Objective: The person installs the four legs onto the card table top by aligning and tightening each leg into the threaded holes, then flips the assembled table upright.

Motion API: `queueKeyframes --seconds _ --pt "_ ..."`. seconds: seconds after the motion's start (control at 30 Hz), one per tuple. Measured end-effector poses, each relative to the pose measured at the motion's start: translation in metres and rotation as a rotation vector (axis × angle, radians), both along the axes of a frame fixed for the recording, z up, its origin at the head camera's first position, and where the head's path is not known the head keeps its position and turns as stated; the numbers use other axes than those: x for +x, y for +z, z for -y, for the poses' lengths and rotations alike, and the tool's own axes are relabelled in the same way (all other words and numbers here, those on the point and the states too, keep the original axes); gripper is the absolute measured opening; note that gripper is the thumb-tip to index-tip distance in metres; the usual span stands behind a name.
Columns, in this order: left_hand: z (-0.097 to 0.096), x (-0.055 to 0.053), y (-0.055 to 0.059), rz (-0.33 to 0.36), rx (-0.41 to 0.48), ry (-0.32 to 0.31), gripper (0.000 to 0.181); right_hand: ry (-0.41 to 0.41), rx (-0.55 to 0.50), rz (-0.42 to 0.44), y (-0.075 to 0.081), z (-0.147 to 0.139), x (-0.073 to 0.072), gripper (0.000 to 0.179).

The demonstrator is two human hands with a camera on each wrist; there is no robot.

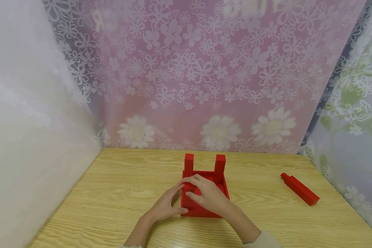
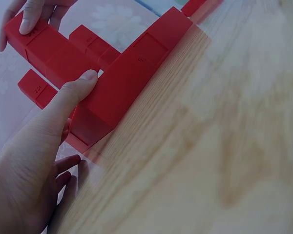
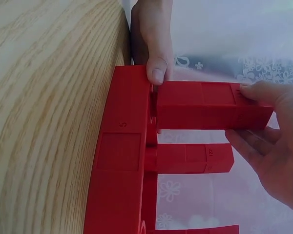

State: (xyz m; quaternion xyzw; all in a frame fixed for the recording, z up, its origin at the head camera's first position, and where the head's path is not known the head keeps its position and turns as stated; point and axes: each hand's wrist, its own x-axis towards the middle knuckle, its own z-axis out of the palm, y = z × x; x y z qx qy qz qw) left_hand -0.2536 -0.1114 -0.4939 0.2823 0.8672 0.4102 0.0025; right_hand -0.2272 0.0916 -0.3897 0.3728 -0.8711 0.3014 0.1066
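Floral curtain (image 1: 189, 72), pink w/ white blossoms, hangs behind far edge of the bench (image 1: 127, 196), a light wood-grain top. Red base (image 1: 204, 212), a squarish tray w/ low walls, sits on bench approx. mid, open side up; near wall has a recessed rect. panel & a small "5".

L hand (image 1: 165, 205) grips base at its near-L corner: thumb on the top edge by the wall, fingers round the L side. R hand (image 1: 209, 194) reaches over base & pinches the upper end of the near leg (image 3: 212, 105), thumb one side, fingers opp. That leg is upright at near-L corner, lower end right by L thumb; can't tell if fully seated.

Far-L leg (image 1: 188, 164) & far-R leg (image 1: 219, 168) stand upright in their corners, nothing touching them up top. Loose leg (image 1: 300, 190), also red, lies on bench well to R of base, set diagonally, narrow stepped end pointing far-L.
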Motion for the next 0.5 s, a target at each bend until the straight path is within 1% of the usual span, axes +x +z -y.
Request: queueKeyframes --seconds 0.1,0.13,0.2,0.33,0.4,0.43,0.5 --pt "0.000 0.000 0.000 0.004 0.003 0.001 0.086 0.000 -0.011 0.004 -0.001 -0.001 0.000 0.038" --pt "0.000 0.000 0.000 0.003 0.003 0.001 0.086 0.007 -0.023 0.021 -0.001 -0.002 0.000 0.037" --pt "0.000 0.000 0.000 -0.001 -0.003 0.001 0.087 0.043 -0.073 0.084 -0.003 -0.004 0.000 0.035" --pt "0.000 -0.001 -0.002 -0.013 -0.016 -0.003 0.087 0.154 -0.239 0.245 -0.008 -0.007 -0.001 0.037" --pt "0.000 -0.002 -0.002 -0.018 -0.016 -0.007 0.087 0.192 -0.302 0.285 -0.010 -0.007 -0.002 0.036" --pt "0.000 -0.002 -0.003 -0.014 -0.014 -0.006 0.087 0.192 -0.321 0.295 -0.011 -0.006 -0.003 0.035" --pt "0.000 -0.002 -0.003 -0.009 -0.010 -0.003 0.087 0.165 -0.338 0.298 -0.012 -0.005 -0.004 0.034"
